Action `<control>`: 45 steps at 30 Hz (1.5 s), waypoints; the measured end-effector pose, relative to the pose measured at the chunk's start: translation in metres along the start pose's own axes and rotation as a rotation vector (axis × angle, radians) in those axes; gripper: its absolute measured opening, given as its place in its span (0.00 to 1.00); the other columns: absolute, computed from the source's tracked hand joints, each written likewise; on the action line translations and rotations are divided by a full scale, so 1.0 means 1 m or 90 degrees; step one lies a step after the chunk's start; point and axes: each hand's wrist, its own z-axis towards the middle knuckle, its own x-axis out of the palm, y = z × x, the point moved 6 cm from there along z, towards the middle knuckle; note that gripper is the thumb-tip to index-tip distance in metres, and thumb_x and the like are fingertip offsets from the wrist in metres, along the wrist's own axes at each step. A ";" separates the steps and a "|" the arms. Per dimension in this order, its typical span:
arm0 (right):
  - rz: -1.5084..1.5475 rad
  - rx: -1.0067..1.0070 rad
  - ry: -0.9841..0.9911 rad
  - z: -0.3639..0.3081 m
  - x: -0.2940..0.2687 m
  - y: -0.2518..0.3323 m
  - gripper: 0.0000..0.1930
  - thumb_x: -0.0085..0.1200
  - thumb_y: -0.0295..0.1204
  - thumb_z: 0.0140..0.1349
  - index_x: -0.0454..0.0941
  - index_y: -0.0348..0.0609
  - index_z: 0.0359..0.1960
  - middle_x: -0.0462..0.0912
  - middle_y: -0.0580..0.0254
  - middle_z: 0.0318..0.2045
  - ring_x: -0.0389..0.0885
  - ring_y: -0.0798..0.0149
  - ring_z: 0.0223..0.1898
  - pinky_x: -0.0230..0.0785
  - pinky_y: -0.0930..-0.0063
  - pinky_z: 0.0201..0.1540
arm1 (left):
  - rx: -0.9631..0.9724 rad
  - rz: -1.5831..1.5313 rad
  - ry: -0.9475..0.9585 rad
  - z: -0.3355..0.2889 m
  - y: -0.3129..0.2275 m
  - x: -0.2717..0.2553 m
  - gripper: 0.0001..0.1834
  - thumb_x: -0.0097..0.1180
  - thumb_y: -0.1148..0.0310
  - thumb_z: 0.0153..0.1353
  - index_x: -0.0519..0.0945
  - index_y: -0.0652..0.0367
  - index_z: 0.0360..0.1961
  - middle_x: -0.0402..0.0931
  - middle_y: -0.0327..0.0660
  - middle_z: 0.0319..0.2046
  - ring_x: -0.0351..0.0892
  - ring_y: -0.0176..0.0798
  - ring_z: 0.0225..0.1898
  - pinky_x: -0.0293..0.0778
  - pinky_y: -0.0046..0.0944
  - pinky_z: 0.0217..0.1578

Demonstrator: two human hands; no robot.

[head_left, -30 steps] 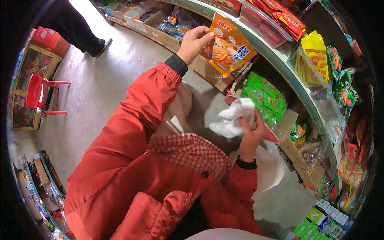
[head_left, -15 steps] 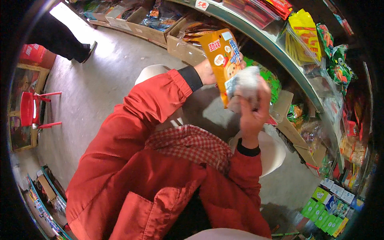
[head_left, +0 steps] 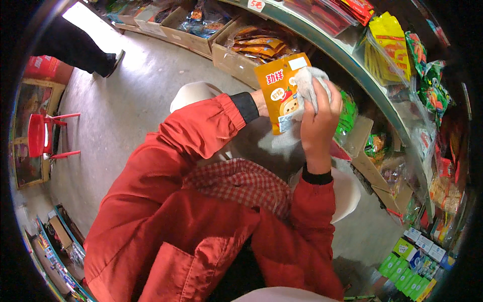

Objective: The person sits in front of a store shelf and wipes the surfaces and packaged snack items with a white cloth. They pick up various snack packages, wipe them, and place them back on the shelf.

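Observation:
An orange snack packet (head_left: 275,100) with cartoon print is held up in front of me. My left hand (head_left: 258,102) grips it from behind at its left side; those fingers are hidden by the packet. My right hand (head_left: 322,118) is closed on a crumpled white cloth (head_left: 306,80), pressed against the right part of the packet's front. The cloth covers some of the print there.
Beyond my hands, a cardboard box (head_left: 232,64) holds similar orange packets. A curved shelf edge (head_left: 370,83) runs along the right, with yellow packets (head_left: 393,48) on it. Green packets (head_left: 347,113) lie below. On the left are a red stool (head_left: 36,136) and another person's leg (head_left: 88,50).
My right hand and the cloth have moved up on the packet, the fingers now spread over the cloth. The packet has shifted slightly down and tilted, showing more of its front.

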 end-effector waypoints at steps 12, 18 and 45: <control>0.098 0.067 0.063 -0.050 0.022 0.006 0.22 0.54 0.18 0.49 0.70 0.40 0.49 0.68 0.50 0.48 0.66 0.48 0.51 0.59 0.61 0.54 | 0.198 -0.074 -0.088 -0.003 -0.047 -0.014 0.14 0.45 0.60 0.64 0.72 0.60 0.41 0.76 0.45 0.37 0.77 0.45 0.39 0.76 0.48 0.41; 0.117 0.122 0.040 -0.055 0.030 0.009 0.31 0.66 0.24 0.40 0.70 0.45 0.50 0.69 0.51 0.45 0.68 0.48 0.48 0.60 0.59 0.52 | 0.268 0.002 -0.191 -0.013 -0.045 -0.007 0.12 0.41 0.61 0.64 0.74 0.56 0.37 0.76 0.42 0.31 0.76 0.41 0.31 0.75 0.41 0.33; 0.490 0.472 -0.326 -0.051 -0.042 -0.048 0.20 0.55 0.29 0.56 0.68 0.35 0.49 0.77 0.59 0.39 0.77 0.65 0.38 0.71 0.75 0.41 | 0.235 0.384 -0.320 -0.023 -0.068 0.033 0.16 0.57 0.72 0.57 0.73 0.63 0.46 0.77 0.42 0.42 0.79 0.35 0.40 0.76 0.34 0.42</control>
